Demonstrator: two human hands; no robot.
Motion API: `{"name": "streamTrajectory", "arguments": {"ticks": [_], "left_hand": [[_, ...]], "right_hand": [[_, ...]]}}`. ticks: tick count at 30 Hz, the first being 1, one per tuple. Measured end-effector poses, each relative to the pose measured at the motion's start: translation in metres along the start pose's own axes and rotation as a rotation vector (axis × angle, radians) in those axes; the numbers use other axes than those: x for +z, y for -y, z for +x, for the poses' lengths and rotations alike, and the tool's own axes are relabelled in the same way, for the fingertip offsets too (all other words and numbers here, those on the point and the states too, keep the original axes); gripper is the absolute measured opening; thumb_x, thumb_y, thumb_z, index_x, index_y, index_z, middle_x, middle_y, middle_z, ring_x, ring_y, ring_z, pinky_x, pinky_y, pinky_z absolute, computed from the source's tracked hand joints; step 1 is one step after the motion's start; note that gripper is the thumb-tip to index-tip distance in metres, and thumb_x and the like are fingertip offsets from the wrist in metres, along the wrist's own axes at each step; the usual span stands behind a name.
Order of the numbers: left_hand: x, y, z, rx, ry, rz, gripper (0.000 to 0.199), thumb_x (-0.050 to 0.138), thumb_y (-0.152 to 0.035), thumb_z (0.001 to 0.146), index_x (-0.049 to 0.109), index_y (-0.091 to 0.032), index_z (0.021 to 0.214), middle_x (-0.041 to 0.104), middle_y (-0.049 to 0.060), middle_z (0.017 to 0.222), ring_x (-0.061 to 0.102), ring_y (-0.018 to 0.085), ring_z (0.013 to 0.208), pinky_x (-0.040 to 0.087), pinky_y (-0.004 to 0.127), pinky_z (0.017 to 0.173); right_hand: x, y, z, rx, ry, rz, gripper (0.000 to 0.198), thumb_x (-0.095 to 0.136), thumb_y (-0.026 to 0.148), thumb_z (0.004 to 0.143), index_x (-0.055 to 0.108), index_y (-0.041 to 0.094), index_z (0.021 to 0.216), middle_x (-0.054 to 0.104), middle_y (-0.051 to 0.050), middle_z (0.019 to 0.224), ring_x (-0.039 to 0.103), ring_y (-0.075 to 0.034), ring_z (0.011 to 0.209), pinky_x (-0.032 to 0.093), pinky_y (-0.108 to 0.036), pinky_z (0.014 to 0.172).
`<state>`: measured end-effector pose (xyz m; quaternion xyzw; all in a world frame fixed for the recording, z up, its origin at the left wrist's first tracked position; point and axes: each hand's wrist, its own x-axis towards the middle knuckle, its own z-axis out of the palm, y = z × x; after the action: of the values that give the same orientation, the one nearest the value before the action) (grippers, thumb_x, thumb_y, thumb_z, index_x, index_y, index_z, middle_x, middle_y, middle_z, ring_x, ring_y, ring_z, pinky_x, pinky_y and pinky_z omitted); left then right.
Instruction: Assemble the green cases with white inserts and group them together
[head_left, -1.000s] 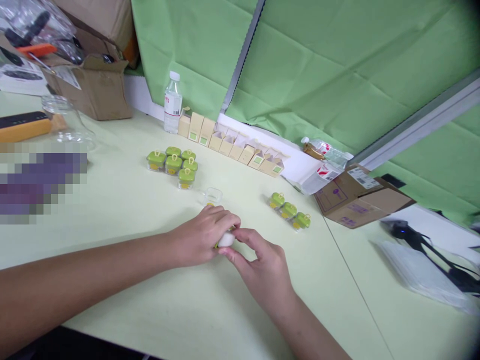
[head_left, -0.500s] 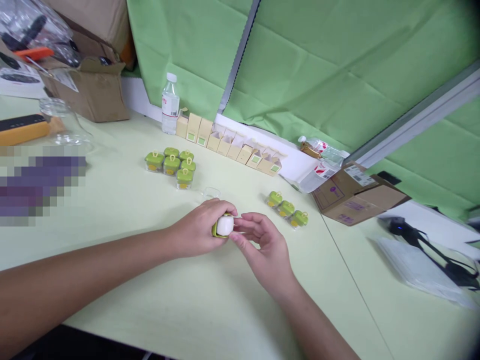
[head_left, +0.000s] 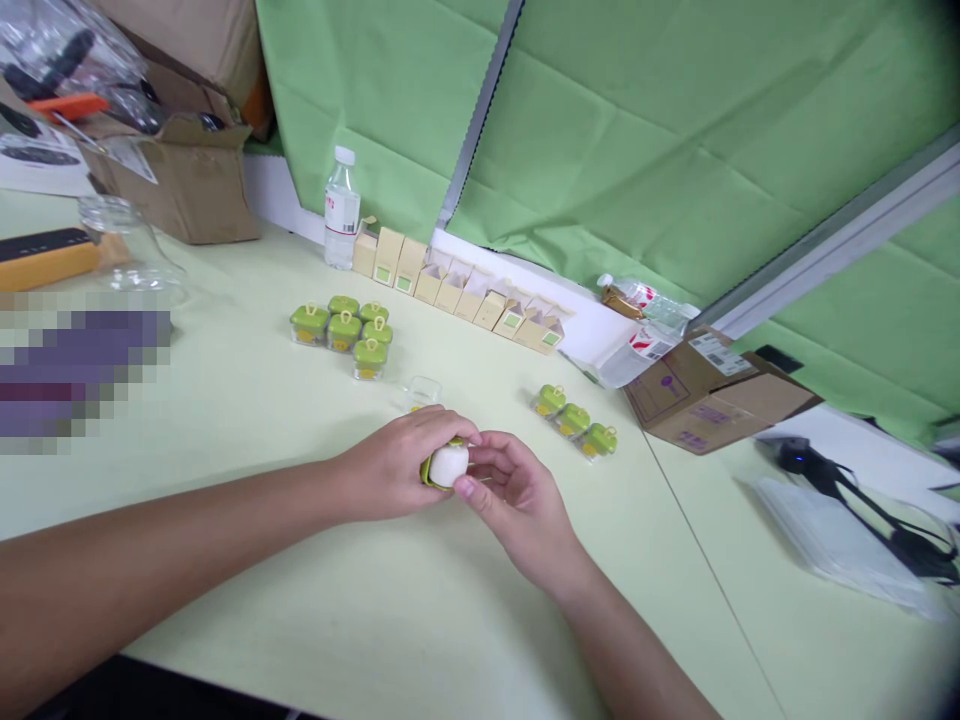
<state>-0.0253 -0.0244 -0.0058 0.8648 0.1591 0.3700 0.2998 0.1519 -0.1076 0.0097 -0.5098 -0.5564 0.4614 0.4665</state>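
Note:
My left hand [head_left: 394,465] is wrapped around a small green lid [head_left: 426,473], held just above the table. Its white rounded insert [head_left: 450,466] faces my right hand [head_left: 521,500]. The right thumb and curled fingertips pinch at the edge of this white piece; part of the contact is hidden. Behind the left hand stands a clear small container [head_left: 424,391] without a lid. Several little clear jars with green lids [head_left: 343,330] are grouped beyond it on the left. A row of 3 similar jars [head_left: 574,418] sits to the right.
Small beige boxes [head_left: 450,290], some with open tops, line the back edge beside an upright water bottle [head_left: 342,212]. Two bottles [head_left: 645,345] lie near a cardboard box [head_left: 709,390] at right. A glass jar [head_left: 124,250] stands left.
Both hands have shifted slightly down and toward me, with the lid tilting a little. More of the clear container behind the left hand shows now.

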Motion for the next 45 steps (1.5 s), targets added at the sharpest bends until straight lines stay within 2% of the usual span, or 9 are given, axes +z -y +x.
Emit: {"name": "streamTrajectory", "arguments": {"ticks": [6,10,14,18,30,33,39,45], "left_hand": [[-0.0011,0.0003,-0.0011,-0.006,0.003,-0.017,0.032,0.066,-0.012,0.080,0.056,-0.022,0.109,0.064,0.000,0.099,0.060,0.015,0.088,0.045,0.026,0.074],[-0.0014,0.0009,0.0000,-0.018,0.005,-0.006,0.033,0.066,-0.012,0.081,0.055,-0.022,0.111,0.064,0.000,0.100,0.060,0.015,0.089,0.045,0.026,0.074],[-0.0010,0.0019,-0.0001,-0.025,0.023,0.018,0.034,0.066,-0.013,0.081,0.054,-0.021,0.111,0.063,0.001,0.100,0.060,0.016,0.091,0.045,0.027,0.077],[-0.0007,0.0010,-0.0003,-0.042,0.028,0.036,0.030,0.065,-0.015,0.083,0.053,-0.021,0.110,0.063,0.002,0.101,0.060,0.017,0.090,0.046,0.029,0.078],[0.0025,0.0006,0.0008,-0.036,0.083,0.084,0.022,0.063,-0.018,0.085,0.051,-0.020,0.104,0.063,0.004,0.098,0.059,0.021,0.091,0.046,0.034,0.080],[0.0039,0.0005,0.0004,-0.031,0.097,0.081,0.025,0.062,-0.015,0.082,0.050,-0.020,0.103,0.063,0.004,0.097,0.059,0.021,0.090,0.045,0.035,0.082],[0.0043,0.0013,-0.0006,-0.035,0.089,0.071,0.021,0.062,-0.025,0.089,0.049,-0.020,0.106,0.064,0.005,0.100,0.060,0.022,0.092,0.046,0.036,0.084],[0.0044,0.0007,-0.0012,-0.020,0.135,0.066,0.023,0.063,-0.018,0.085,0.049,-0.021,0.103,0.064,0.004,0.098,0.060,0.022,0.091,0.045,0.035,0.083]], "right_hand": [[-0.0030,-0.0031,0.0011,0.011,0.063,0.087,0.032,0.075,0.036,0.085,0.061,0.026,0.112,0.069,-0.006,0.113,0.068,-0.018,0.091,0.056,-0.037,0.083],[-0.0016,-0.0019,-0.0013,-0.031,0.026,0.035,0.031,0.073,0.033,0.087,0.057,0.028,0.113,0.067,-0.004,0.114,0.068,-0.018,0.090,0.057,-0.038,0.082],[0.0011,0.0023,-0.0061,-0.209,-0.078,-0.182,0.031,0.069,0.024,0.089,0.057,0.031,0.117,0.061,-0.005,0.119,0.064,-0.020,0.102,0.059,-0.037,0.082],[0.0020,0.0036,-0.0065,-0.397,-0.089,-0.356,0.030,0.065,0.016,0.089,0.061,0.031,0.114,0.055,-0.007,0.120,0.058,-0.022,0.111,0.060,-0.038,0.084],[0.0050,-0.0029,-0.0028,-0.362,-0.034,-0.327,0.029,0.066,0.017,0.087,0.061,0.030,0.113,0.054,-0.007,0.120,0.058,-0.022,0.109,0.061,-0.039,0.084],[0.0062,-0.0016,-0.0032,-0.378,-0.034,-0.370,0.031,0.066,0.016,0.087,0.061,0.031,0.113,0.054,-0.007,0.120,0.058,-0.023,0.109,0.060,-0.039,0.084],[0.0048,-0.0012,-0.0032,-0.446,-0.033,-0.442,0.035,0.066,0.014,0.087,0.061,0.032,0.116,0.055,-0.007,0.120,0.057,-0.023,0.110,0.060,-0.039,0.083],[0.0044,-0.0013,-0.0034,-0.410,-0.010,-0.423,0.031,0.068,0.011,0.084,0.061,0.029,0.108,0.054,-0.006,0.115,0.058,-0.021,0.105,0.059,-0.037,0.082]]}}
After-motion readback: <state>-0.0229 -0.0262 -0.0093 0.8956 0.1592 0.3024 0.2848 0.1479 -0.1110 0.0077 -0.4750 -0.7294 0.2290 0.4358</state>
